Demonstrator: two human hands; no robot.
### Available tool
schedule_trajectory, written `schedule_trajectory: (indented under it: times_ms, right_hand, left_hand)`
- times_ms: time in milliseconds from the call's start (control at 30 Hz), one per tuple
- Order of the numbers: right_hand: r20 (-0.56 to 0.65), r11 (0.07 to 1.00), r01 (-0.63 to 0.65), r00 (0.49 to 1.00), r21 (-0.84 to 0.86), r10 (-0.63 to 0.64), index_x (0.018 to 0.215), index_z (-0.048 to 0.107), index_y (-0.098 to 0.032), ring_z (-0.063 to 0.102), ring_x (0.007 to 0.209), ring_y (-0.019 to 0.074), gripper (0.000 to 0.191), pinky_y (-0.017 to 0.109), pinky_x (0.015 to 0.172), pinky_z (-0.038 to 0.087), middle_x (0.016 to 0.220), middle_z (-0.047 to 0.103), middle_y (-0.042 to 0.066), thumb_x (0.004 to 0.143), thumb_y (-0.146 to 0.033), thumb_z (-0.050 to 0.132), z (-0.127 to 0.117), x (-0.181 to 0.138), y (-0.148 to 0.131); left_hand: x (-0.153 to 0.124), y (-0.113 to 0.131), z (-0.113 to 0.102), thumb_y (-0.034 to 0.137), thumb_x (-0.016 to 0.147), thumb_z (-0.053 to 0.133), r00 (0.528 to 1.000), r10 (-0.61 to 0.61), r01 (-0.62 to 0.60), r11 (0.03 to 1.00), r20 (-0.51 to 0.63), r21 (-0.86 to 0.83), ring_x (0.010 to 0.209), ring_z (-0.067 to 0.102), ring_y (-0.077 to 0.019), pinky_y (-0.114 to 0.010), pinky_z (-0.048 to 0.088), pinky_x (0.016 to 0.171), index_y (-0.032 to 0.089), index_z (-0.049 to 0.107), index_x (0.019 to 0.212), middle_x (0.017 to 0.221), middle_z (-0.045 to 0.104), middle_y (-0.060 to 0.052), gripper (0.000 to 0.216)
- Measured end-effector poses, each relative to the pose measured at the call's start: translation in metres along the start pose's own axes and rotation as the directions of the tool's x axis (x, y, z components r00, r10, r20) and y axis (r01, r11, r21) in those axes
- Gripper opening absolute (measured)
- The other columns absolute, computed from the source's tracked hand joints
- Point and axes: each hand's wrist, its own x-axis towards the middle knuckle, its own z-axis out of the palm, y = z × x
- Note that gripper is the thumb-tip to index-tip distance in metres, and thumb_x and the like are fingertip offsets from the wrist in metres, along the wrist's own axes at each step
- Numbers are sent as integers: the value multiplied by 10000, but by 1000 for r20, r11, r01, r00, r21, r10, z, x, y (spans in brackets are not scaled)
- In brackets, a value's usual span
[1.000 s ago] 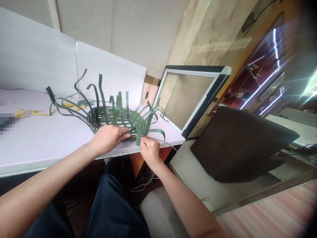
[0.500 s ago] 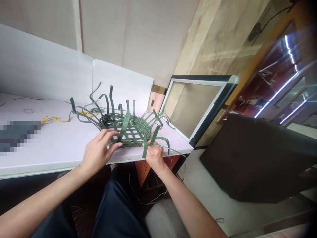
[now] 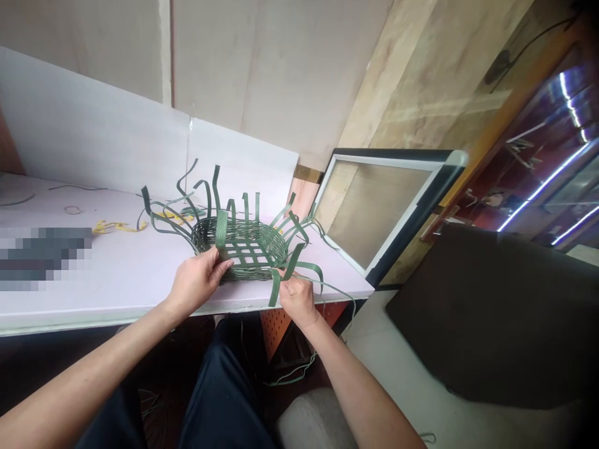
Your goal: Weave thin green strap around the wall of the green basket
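A green woven strap basket (image 3: 250,231) sits near the front edge of the table, its open lattice bottom showing. Loose flat strap ends stick up and out all around its rim. My left hand (image 3: 199,274) is at the near left rim, thumb and fingers closed on an upright green strap (image 3: 221,232). At the near right corner my right hand (image 3: 297,293) is closed in a pinch on the rim, beside a drooping strap end (image 3: 274,288). A thin green strand (image 3: 339,290) trails off to the right from there. What exactly lies between the right fingertips is hidden.
The pale table (image 3: 126,274) carries yellow strap scraps (image 3: 119,226) and a pixelated dark patch at left. A black-edged frame (image 3: 397,215) leans at the right end. A dark panel (image 3: 491,318) stands beyond. Below is a grey stool (image 3: 311,421).
My left fingers have closed on the strap, which now stands more upright and further left. My right hand keeps its hold at the corner. The whole view has shifted slightly.
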Motion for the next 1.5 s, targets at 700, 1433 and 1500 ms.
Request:
schedule_trajectory:
  times_ms: [700,1433,1500]
  right_hand:
    - [105,1000,-27,994,-10,28,978,707,-193,604,682,127,285,221,659,400,730,666,21,959,-150,425,4,2,-1]
    - [137,995,45,990,-86,-33,856,647,-205,529,598,131,188,272,584,316,653,587,-15,911,-128,485,-4,11,-40]
    - [130,994,79,989,-80,-69,897,645,-206,538,620,145,186,284,592,336,665,588,-14,895,-105,490,-2,12,-54]
  left_hand:
    - [5,37,9,277,942,404,980,177,-194,948,92,252,681,648,-199,-281,313,546,196,545,791,764,672,-41,222]
    - [-13,6,-12,368,923,481,957,242,-255,965,156,63,697,646,-162,-255,413,588,194,579,874,881,694,-24,205]
    - [-19,-2,-22,380,939,466,968,197,-195,980,157,-26,757,670,-163,-247,460,644,199,602,922,921,707,-27,226]
